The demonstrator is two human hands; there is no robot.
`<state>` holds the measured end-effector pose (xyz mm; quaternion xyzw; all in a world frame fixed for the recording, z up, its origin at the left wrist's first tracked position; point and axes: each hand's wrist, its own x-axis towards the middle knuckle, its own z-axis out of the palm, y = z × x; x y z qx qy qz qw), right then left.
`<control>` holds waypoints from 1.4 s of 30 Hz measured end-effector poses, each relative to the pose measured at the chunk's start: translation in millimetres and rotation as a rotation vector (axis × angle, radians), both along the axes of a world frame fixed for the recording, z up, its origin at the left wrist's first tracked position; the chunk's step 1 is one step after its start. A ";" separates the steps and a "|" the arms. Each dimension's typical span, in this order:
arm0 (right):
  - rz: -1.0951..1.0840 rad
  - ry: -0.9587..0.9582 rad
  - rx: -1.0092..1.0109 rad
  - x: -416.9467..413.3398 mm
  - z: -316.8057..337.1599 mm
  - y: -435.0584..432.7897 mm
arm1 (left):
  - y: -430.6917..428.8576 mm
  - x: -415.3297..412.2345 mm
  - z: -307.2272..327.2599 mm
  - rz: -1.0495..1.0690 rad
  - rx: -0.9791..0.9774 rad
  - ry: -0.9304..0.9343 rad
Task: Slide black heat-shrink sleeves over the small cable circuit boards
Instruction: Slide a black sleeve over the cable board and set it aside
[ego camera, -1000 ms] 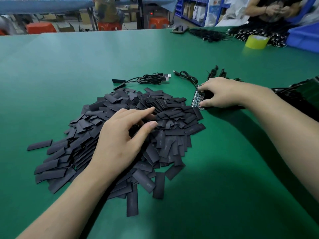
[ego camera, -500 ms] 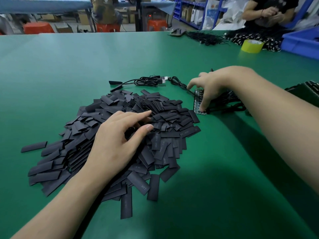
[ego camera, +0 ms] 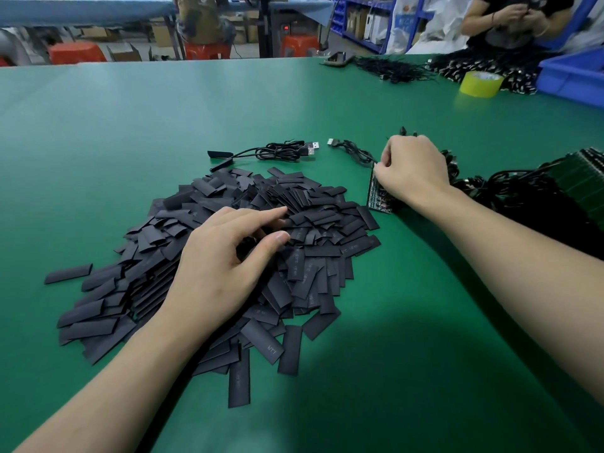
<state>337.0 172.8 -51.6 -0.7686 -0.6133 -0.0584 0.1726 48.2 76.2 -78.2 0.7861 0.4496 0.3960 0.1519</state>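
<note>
Two hands of ours are down on the green table (ego camera: 137,125). Our left hand (ego camera: 225,269) lies on the heap of black heat-shrink sleeves (ego camera: 313,243), forefinger and thumb stretched forward and a little apart, the other fingers tucked down among the pieces. We cannot tell whether they hold a sleeve. Our right hand (ego camera: 413,171) is further off and to the right, its fingers curled, its tips pinching the far end of a strip of circuit boards (ego camera: 379,199). The strip lies just beyond the heap's right edge, close to it but not touching.

The flat sleeves spread around and under our left hand, with a few loose ones lying at the near and left margins. Beyond the heap we see a coiled USB cable (ego camera: 282,151), one end already sleeved in black, and beside it a second cable (ego camera: 351,149) running towards our right fingertips. To the right of that hand lies a tangle of black cables (ego camera: 523,191) with green board panels (ego camera: 581,176) stacked on it.

At the far right edge of the table stand a yellow tape roll (ego camera: 480,84) and a blue bin (ego camera: 575,76), with more black cable (ego camera: 395,69) and a phone (ego camera: 338,57) nearby. Another person (ego camera: 516,24) sits there, hands raised.
</note>
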 end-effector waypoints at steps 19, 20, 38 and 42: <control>0.266 -0.121 -0.422 11.6 21.3 -75.3 | -0.1 -0.1 -0.5 -0.004 0.008 0.003; 0.263 -0.119 -0.425 13.7 21.4 -81.5 | 0.0 -0.2 -0.5 -0.004 0.008 0.003; -0.027 -0.151 -0.124 -10.5 -0.6 -160.7 | 0.7 -1.0 -1.0 -0.013 0.036 0.022; -0.005 -0.189 -0.129 -14.7 9.2 -155.3 | 1.4 -2.5 -2.1 -0.019 0.045 0.024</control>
